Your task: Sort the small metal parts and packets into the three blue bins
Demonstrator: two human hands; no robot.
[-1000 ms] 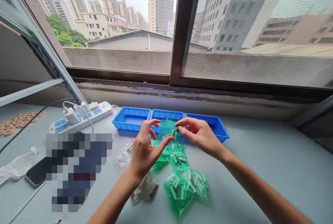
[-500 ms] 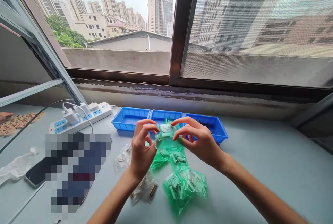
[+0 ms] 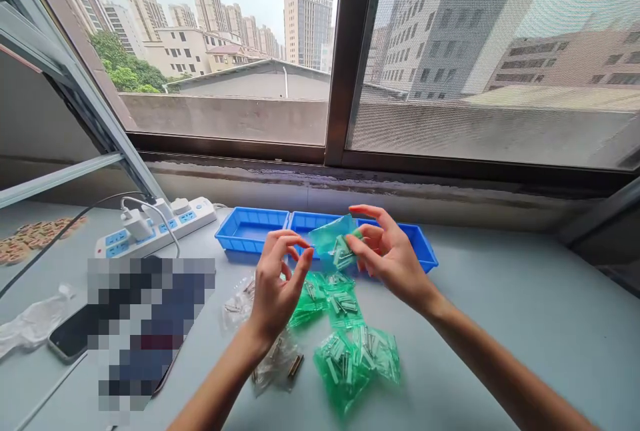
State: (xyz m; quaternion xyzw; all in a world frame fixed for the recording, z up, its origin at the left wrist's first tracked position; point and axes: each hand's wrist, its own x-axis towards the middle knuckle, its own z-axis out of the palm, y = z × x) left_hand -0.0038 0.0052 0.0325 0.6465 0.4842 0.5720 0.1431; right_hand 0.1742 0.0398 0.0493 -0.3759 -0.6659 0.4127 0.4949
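Holding one small green packet (image 3: 330, 236), the right hand (image 3: 393, 254) grips it between thumb and fingers at its filled end, the forefinger raised clear. The packet is above the worktop (image 3: 505, 277), in front of the middle blue tray (image 3: 313, 219), tilted, with its flat end to the upper left and its pale strips gathered low by the thumb. The left hand (image 3: 277, 277) is just beside the packet's left edge, thumb and forefinger nearly meeting; whether they pinch the film cannot be told.

Handling, in this inspector's judgement: take the flat margin with the left fingers, keep the right grip firm but light, and let the contents settle at one end. Squeezing over the strips could split the film. Keep the wrists high to avoid dragging the loose pile.

Below lie more green packets (image 3: 344, 304), some overlapping; left of them, clear packets (image 3: 275, 371) hold brownish pieces. The left blue tray (image 3: 250, 243) and right blue tray (image 3: 428, 249) flank the middle one.

Markings: no brand or lettering is legible on packets or trays. The power strip (image 3: 193, 222) bears marks too small to read. The phone (image 3: 70, 334) shows no name; a pixelated patch hides the area beside it.
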